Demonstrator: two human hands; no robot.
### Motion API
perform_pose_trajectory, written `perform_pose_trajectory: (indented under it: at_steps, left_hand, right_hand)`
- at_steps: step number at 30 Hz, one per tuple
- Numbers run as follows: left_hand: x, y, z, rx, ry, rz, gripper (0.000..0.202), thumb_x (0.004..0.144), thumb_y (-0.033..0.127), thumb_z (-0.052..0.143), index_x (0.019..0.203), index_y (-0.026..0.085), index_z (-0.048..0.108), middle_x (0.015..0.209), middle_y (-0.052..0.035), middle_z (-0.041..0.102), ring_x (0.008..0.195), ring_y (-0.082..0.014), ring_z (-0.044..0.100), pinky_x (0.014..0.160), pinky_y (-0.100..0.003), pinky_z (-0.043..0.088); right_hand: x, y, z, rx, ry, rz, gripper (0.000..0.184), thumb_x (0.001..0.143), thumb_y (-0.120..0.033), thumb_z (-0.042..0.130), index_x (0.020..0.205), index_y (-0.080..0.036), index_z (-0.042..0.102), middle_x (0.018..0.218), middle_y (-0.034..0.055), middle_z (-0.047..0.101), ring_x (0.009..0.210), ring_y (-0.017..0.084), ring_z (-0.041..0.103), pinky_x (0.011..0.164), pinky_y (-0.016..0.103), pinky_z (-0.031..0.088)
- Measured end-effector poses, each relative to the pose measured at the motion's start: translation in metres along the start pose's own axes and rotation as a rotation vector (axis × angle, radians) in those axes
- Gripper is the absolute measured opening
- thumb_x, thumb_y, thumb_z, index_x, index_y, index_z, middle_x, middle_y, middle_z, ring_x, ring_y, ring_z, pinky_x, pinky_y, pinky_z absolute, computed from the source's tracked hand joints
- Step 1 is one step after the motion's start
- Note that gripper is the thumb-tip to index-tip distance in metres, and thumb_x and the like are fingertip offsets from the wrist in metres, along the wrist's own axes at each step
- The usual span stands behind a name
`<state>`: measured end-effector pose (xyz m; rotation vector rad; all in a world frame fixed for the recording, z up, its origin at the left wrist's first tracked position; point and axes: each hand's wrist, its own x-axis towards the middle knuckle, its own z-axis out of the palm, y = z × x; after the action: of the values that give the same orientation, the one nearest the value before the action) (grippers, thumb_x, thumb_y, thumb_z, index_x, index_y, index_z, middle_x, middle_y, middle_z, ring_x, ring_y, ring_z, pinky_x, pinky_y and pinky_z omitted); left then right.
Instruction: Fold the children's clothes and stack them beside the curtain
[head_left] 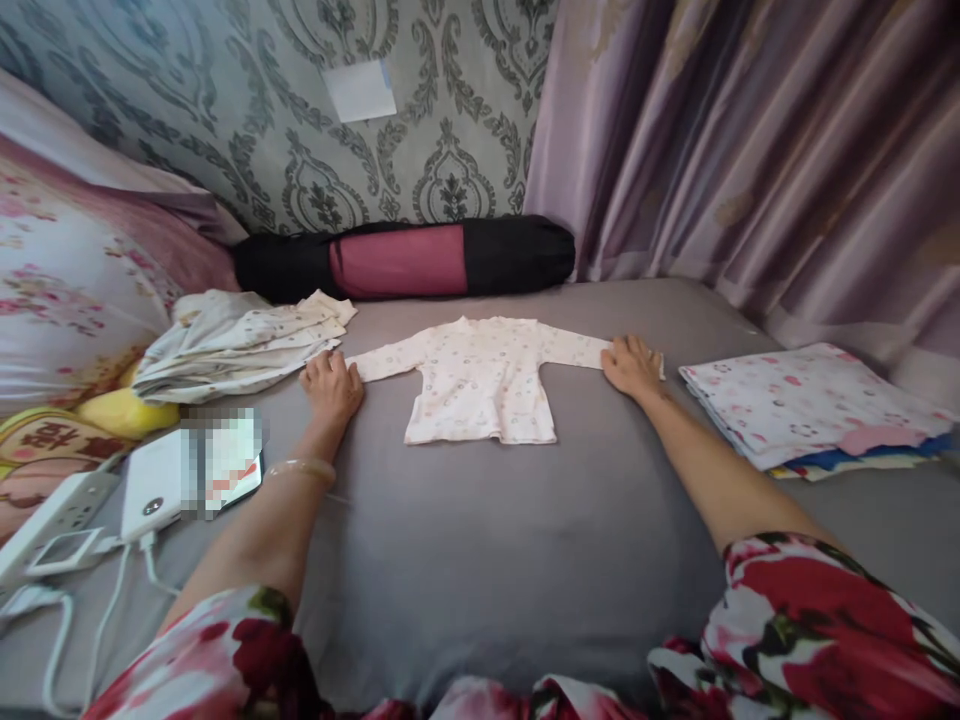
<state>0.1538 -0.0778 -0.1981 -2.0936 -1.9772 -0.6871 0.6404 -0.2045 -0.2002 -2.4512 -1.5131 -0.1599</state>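
A small white long-sleeved shirt (480,385) with a faint print lies spread on the grey sheet, its sleeves stretched out to both sides. At the end of the sleeve on the left, my left hand (332,385) rests with its fingers apart, covering the cuff. My right hand (632,365) lies over the other sleeve near its end, fingers spread and pressed down; a bit of cuff shows past it. Neither hand appears to grip the cloth. Some creases run across the lower front of the shirt.
Crumpled light clothes (232,340) lie at the left, and a folded stack of printed cloth (810,400) at the right. Behind is a long black and pink bag (397,260). A white power bank (156,480), a phone (234,460) and a power strip (64,515) with cables sit left.
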Motion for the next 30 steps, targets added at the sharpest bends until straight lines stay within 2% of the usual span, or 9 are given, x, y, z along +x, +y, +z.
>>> perform_pose_trajectory:
  at_steps: [2,4,6,9,11,13,18,23,30]
  left_hand:
    - [-0.011,0.005,-0.009,0.002,-0.011,-0.023,0.046,0.089,0.033,0.041,0.127,0.010,0.053,0.135,-0.0229,0.045,0.127,-0.0378,0.037,0.103,-0.052,0.028]
    - [-0.022,0.010,-0.019,0.007,-0.076,-0.052,0.041,0.088,0.035,0.044,0.118,0.013,0.060,0.128,-0.0215,0.051,0.123,-0.0376,0.041,0.099,-0.053,0.032]
    - [-0.032,0.017,-0.028,0.002,-0.183,-0.096,0.036,0.087,0.038,0.045,0.107,0.016,0.067,0.121,-0.0191,0.056,0.118,-0.0368,0.046,0.096,-0.052,0.036]
    - [-0.046,0.032,-0.040,-0.037,-0.371,-0.160,0.038,0.087,0.044,0.045,0.098,0.019,0.071,0.112,-0.0159,0.064,0.112,-0.0356,0.052,0.091,-0.047,0.041]
    - [-0.055,0.043,-0.045,-0.078,-0.488,-0.167,0.041,0.086,0.049,0.046,0.096,0.019,0.072,0.104,-0.0134,0.068,0.106,-0.0335,0.057,0.086,-0.042,0.043]
    - [-0.065,0.053,-0.047,-0.108,-0.557,-0.168,0.043,0.085,0.051,0.046,0.093,0.019,0.073,0.094,-0.0116,0.070,0.099,-0.0307,0.060,0.082,-0.037,0.045]
    - [-0.081,0.069,-0.046,-0.105,-0.554,-0.166,0.040,0.080,0.053,0.053,0.083,0.018,0.072,0.082,-0.0109,0.070,0.094,-0.0289,0.062,0.075,-0.031,0.045]
    - [-0.084,0.077,-0.048,-0.100,-0.545,-0.107,0.038,0.077,0.052,0.056,0.077,0.018,0.071,0.081,-0.0105,0.069,0.095,-0.0291,0.062,0.075,-0.031,0.045]
    - [-0.076,0.059,-0.059,-0.170,-0.661,-0.151,0.034,0.075,0.050,0.056,0.076,0.019,0.071,0.072,-0.0073,0.067,0.082,-0.0259,0.063,0.065,-0.029,0.044]
  right_hand:
    - [-0.013,-0.007,-0.008,0.052,0.103,-0.065,0.045,0.094,-0.034,0.033,0.130,-0.014,0.051,0.142,0.0188,0.044,0.130,0.031,0.038,0.105,0.048,0.029]
    - [-0.029,-0.018,-0.016,0.120,0.111,-0.140,0.039,0.093,-0.030,0.036,0.121,-0.013,0.058,0.131,0.0178,0.055,0.119,0.028,0.048,0.100,0.040,0.035]
    - [-0.046,-0.032,-0.024,0.183,-0.023,-0.185,0.033,0.092,-0.027,0.037,0.106,-0.015,0.065,0.110,0.0146,0.067,0.101,0.024,0.058,0.086,0.031,0.041]
    - [-0.073,-0.054,-0.032,0.220,-0.267,-0.182,0.031,0.092,-0.032,0.042,0.086,-0.017,0.068,0.088,0.0095,0.071,0.079,0.020,0.062,0.067,0.025,0.040]
    - [-0.088,-0.068,-0.037,0.201,-0.338,-0.146,0.034,0.092,-0.037,0.042,0.082,-0.017,0.068,0.086,0.0097,0.071,0.077,0.020,0.062,0.063,0.024,0.037]
    - [-0.101,-0.079,-0.041,0.172,-0.363,-0.097,0.039,0.093,-0.042,0.041,0.083,-0.017,0.069,0.090,0.0116,0.072,0.081,0.021,0.064,0.063,0.025,0.038]
    - [-0.120,-0.098,-0.049,0.133,-0.432,-0.069,0.042,0.088,-0.054,0.051,0.092,-0.017,0.071,0.099,0.0158,0.071,0.095,0.027,0.065,0.074,0.029,0.043]
    - [-0.123,-0.102,-0.053,0.121,-0.430,-0.088,0.040,0.085,-0.052,0.057,0.096,-0.016,0.071,0.101,0.0179,0.070,0.096,0.028,0.065,0.073,0.029,0.044]
    - [-0.104,-0.078,-0.062,0.144,-0.542,-0.142,0.030,0.083,-0.038,0.054,0.069,-0.016,0.068,0.072,0.0101,0.068,0.072,0.021,0.065,0.054,0.025,0.035]
